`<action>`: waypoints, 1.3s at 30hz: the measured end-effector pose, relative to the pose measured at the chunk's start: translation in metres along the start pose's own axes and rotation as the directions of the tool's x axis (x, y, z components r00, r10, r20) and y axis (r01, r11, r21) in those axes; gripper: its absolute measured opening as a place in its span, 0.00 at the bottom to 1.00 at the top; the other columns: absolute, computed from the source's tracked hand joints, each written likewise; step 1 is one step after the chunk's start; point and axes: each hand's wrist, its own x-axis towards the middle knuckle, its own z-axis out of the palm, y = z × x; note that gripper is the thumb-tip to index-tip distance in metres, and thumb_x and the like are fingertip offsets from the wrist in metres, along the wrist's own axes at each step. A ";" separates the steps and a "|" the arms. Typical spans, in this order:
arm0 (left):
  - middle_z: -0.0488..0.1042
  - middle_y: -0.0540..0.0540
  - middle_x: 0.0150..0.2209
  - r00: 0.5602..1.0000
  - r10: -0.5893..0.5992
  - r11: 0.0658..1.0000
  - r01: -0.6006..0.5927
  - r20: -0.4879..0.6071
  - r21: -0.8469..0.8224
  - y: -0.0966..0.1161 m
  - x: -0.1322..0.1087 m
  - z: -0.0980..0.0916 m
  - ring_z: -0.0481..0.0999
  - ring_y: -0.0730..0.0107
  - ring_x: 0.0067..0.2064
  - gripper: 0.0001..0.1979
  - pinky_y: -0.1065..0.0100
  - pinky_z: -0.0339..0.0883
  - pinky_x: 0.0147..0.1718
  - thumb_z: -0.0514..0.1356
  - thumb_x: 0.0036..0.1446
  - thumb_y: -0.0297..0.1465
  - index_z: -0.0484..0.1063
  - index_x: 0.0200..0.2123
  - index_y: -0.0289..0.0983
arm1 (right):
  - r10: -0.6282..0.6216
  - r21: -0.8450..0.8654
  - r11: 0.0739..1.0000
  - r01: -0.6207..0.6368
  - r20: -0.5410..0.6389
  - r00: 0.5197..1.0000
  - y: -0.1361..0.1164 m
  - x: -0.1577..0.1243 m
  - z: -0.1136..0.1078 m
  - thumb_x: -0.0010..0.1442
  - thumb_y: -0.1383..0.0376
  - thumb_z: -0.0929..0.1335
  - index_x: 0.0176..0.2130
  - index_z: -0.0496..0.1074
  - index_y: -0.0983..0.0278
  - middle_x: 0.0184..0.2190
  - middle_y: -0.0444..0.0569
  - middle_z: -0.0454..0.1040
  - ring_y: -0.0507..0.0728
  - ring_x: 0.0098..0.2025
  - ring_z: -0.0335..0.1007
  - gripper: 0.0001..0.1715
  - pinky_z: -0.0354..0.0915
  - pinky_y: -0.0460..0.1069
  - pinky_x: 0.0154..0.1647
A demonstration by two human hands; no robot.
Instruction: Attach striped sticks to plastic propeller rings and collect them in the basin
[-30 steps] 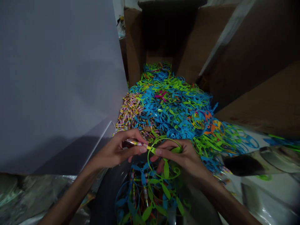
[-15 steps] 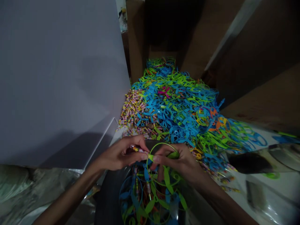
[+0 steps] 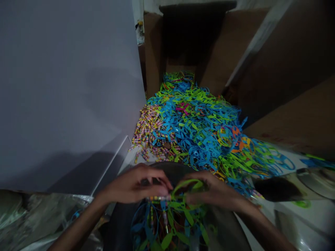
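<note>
My left hand point(image 3: 141, 184) has its thumb and fingertips drawn together, blurred. A short patterned stick point(image 3: 158, 198) in pink, yellow and white lies at the underside of its thumb. Close by on the right, my right hand point(image 3: 209, 190) grips a green propeller ring point(image 3: 190, 182), smeared by motion. The stick's right end is near the ring's edge; whether they are joined is hard to tell. Below both hands is a dark tub point(image 3: 120, 223) holding green and blue propeller rings point(image 3: 167, 240) and several patterned sticks point(image 3: 165, 218).
A large heap of blue and green propeller rings point(image 3: 193, 129) spreads behind the tub. Left of it lies a pile of patterned sticks point(image 3: 148, 123). A pale panel point(image 3: 68, 87) stands at left, cardboard point(image 3: 290, 115) at right. A clear plastic bag point(image 3: 300, 223) lies at lower right.
Both hands have dropped lower over the tub, with the stick and the green ring lower too. My hands have moved slightly apart. The whole view has shifted a little.
</note>
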 end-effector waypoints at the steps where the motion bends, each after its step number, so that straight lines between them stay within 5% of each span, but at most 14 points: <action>1: 0.81 0.42 0.36 0.999 0.019 0.999 -0.020 -0.028 -0.046 -0.005 0.002 -0.007 0.80 0.63 0.36 0.17 0.66 0.69 0.35 0.53 0.67 0.42 0.79 0.44 0.40 | -0.017 -0.082 0.997 0.015 -0.026 0.999 -0.001 -0.001 -0.010 0.54 0.50 0.75 0.41 0.82 0.56 0.38 0.46 0.83 0.62 0.41 0.79 0.18 0.70 0.52 0.40; 3: 0.81 0.41 0.36 0.957 0.003 1.000 -0.012 -0.289 -0.027 -0.024 0.010 -0.022 0.80 0.62 0.37 0.25 0.66 0.70 0.34 0.44 0.70 0.44 0.78 0.43 0.37 | -0.107 -0.251 0.966 0.058 -0.187 0.976 0.000 0.003 -0.028 0.59 0.49 0.71 0.41 0.82 0.56 0.40 0.47 0.83 0.64 0.43 0.78 0.18 0.69 0.54 0.44; 5: 0.80 0.42 0.36 0.834 -0.007 0.947 0.183 -0.552 0.264 -0.051 0.023 -0.030 0.78 0.63 0.38 0.22 0.66 0.70 0.37 0.46 0.70 0.42 0.76 0.40 0.37 | -0.249 -0.445 0.892 0.081 -0.331 0.910 0.007 0.016 -0.043 0.63 0.51 0.67 0.41 0.81 0.56 0.40 0.48 0.82 0.65 0.44 0.78 0.17 0.69 0.56 0.46; 7: 0.79 0.42 0.37 0.823 -0.023 0.892 0.273 -0.568 0.359 -0.079 0.037 -0.030 0.77 0.60 0.40 0.13 0.62 0.69 0.43 0.55 0.65 0.38 0.76 0.38 0.36 | -0.344 -0.674 0.736 0.065 -0.289 0.893 0.022 0.036 -0.052 0.64 0.56 0.68 0.46 0.79 0.57 0.44 0.50 0.81 0.66 0.50 0.74 0.14 0.67 0.58 0.52; 10: 0.78 0.40 0.43 0.831 -0.053 0.838 0.339 -0.553 0.429 -0.109 0.054 -0.019 0.75 0.56 0.48 0.07 0.59 0.65 0.52 0.60 0.60 0.31 0.77 0.39 0.37 | -0.265 -0.878 0.471 -0.085 -0.232 0.936 0.050 0.069 -0.053 0.59 0.61 0.72 0.55 0.72 0.63 0.57 0.59 0.72 0.69 0.61 0.62 0.25 0.59 0.60 0.61; 12: 0.76 0.38 0.46 0.823 -0.074 0.806 0.382 -0.563 0.452 -0.121 0.060 -0.011 0.72 0.52 0.54 0.07 0.57 0.62 0.56 0.62 0.58 0.29 0.77 0.40 0.38 | -0.220 -0.890 0.425 -0.166 -0.280 0.934 0.067 0.086 -0.050 0.54 0.64 0.75 0.55 0.70 0.67 0.58 0.66 0.68 0.74 0.63 0.57 0.31 0.56 0.64 0.62; 16: 0.75 0.38 0.47 0.811 -0.116 0.786 0.428 -0.574 0.446 -0.129 0.063 -0.006 0.71 0.51 0.55 0.07 0.57 0.62 0.56 0.63 0.56 0.27 0.77 0.39 0.38 | -0.216 -0.835 0.510 -0.207 -0.356 0.909 0.082 0.103 -0.048 0.49 0.67 0.76 0.49 0.71 0.70 0.53 0.69 0.69 0.76 0.60 0.59 0.28 0.54 0.67 0.59; 22: 0.76 0.45 0.33 0.795 -0.132 0.877 0.372 -0.592 0.304 -0.105 0.056 -0.015 0.76 0.62 0.38 0.04 0.63 0.69 0.41 0.60 0.58 0.32 0.71 0.33 0.38 | -0.246 -0.578 0.814 -0.057 -0.431 0.868 0.069 0.104 -0.063 0.57 0.61 0.69 0.37 0.70 0.63 0.36 0.50 0.76 0.61 0.42 0.71 0.08 0.64 0.56 0.49; 26: 0.77 0.47 0.35 0.759 -0.109 0.959 0.250 -0.642 0.133 -0.070 0.047 -0.018 0.76 0.66 0.33 0.10 0.67 0.69 0.34 0.57 0.60 0.39 0.66 0.31 0.40 | -0.232 -0.290 0.953 0.092 -0.496 0.837 0.050 0.100 -0.061 0.56 0.51 0.70 0.37 0.69 0.62 0.32 0.46 0.75 0.58 0.37 0.75 0.18 0.69 0.52 0.39; 29: 0.77 0.46 0.38 0.734 -0.107 0.989 0.149 -0.670 0.006 -0.050 0.045 -0.017 0.75 0.67 0.33 0.15 0.69 0.69 0.31 0.56 0.60 0.43 0.62 0.27 0.39 | -0.188 -0.104 0.982 0.157 -0.515 0.836 0.032 0.096 -0.047 0.56 0.49 0.70 0.44 0.69 0.63 0.35 0.47 0.76 0.58 0.36 0.77 0.23 0.71 0.51 0.34; 34: 0.68 0.52 0.24 0.725 -0.112 0.992 0.047 -0.680 -0.113 -0.034 0.044 -0.009 0.71 0.70 0.27 0.20 0.70 0.66 0.27 0.57 0.59 0.46 0.58 0.25 0.39 | -0.049 0.323 0.919 0.227 -0.477 0.877 0.007 0.088 -0.016 0.49 0.57 0.77 0.41 0.74 0.62 0.33 0.43 0.76 0.52 0.31 0.72 0.21 0.67 0.46 0.32; 39: 0.63 0.56 0.24 0.693 -0.018 1.000 -0.001 -0.721 -0.026 -0.018 0.034 0.004 0.65 0.75 0.24 0.15 0.73 0.61 0.26 0.59 0.63 0.42 0.59 0.31 0.40 | -0.035 0.355 0.913 0.198 -0.417 0.908 -0.005 0.080 0.000 0.45 0.59 0.79 0.37 0.75 0.61 0.28 0.40 0.74 0.50 0.28 0.68 0.20 0.63 0.45 0.31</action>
